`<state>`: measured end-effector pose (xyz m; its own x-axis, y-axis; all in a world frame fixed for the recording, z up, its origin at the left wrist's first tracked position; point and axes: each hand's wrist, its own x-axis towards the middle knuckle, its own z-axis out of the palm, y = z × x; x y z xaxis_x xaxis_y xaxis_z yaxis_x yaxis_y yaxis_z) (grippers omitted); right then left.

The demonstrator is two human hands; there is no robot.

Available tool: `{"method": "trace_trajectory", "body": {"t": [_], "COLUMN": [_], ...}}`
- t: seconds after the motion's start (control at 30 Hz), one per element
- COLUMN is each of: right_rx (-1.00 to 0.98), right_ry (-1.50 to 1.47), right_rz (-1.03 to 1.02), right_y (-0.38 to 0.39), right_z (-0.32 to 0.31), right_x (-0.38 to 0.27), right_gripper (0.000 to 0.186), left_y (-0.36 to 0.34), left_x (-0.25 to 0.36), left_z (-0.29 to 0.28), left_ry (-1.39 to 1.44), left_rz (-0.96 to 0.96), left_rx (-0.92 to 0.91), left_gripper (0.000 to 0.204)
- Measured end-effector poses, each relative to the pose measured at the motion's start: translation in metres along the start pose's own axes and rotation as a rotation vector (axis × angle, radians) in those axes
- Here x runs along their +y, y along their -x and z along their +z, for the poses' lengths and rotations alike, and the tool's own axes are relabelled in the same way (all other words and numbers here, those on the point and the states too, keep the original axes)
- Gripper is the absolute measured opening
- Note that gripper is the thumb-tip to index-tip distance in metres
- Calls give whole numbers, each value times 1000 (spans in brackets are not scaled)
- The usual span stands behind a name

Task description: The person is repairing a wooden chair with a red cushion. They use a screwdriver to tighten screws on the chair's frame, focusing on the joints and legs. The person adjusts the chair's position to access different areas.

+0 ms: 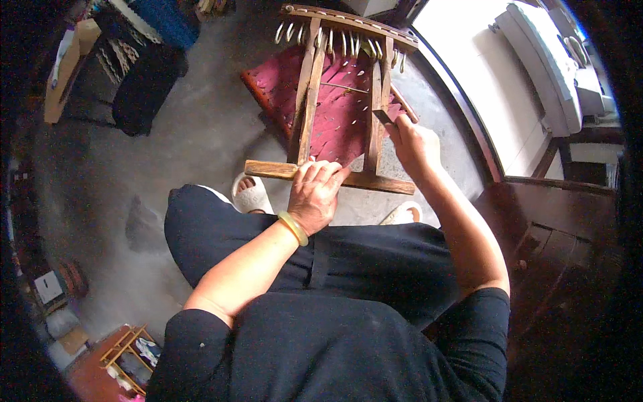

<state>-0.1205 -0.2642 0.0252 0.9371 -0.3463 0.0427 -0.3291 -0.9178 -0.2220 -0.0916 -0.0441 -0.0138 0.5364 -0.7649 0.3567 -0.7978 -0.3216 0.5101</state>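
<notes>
A wooden frame (313, 90) with a rail at each end and several long bars between them stands before my knees. Pale loops hang in a row along its far rail (348, 21). My left hand (316, 191), with a pale bangle at the wrist, is closed over the near rail (268, 169). My right hand (416, 146) grips a dark, flat-ended tool (382, 116) beside the right-hand bars. Its handle is hidden in my fist, so I cannot tell its exact kind. Under the frame lies a red, pale-flecked panel (338, 110) with a wooden edge.
My feet in white slippers (252, 194) rest on the grey concrete floor (194, 127) close to the near rail. A black cloth-covered thing (144, 87) stands at the far left. To the right are a door frame (462, 100) and dark wooden furniture (556, 248). A small wooden rack (127, 355) is at the lower left.
</notes>
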Motion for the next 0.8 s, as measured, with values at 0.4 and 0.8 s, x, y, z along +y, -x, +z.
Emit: {"method": "trace_trajectory", "body": {"t": [0.4, 0.8], "right_rx": [-424, -152], "right_ry": [-1005, -817], "right_rz": [359, 372], "right_y": [90, 104], "right_z": [8, 44], "right_x": [-72, -52], "right_gripper": [22, 33], "left_y": [12, 11], "left_x": [-47, -51], "left_z": [-60, -62], "left_ry": [-290, -70], "left_rz": [-437, -527], "left_rx": [46, -235], "left_gripper": [43, 33]}}
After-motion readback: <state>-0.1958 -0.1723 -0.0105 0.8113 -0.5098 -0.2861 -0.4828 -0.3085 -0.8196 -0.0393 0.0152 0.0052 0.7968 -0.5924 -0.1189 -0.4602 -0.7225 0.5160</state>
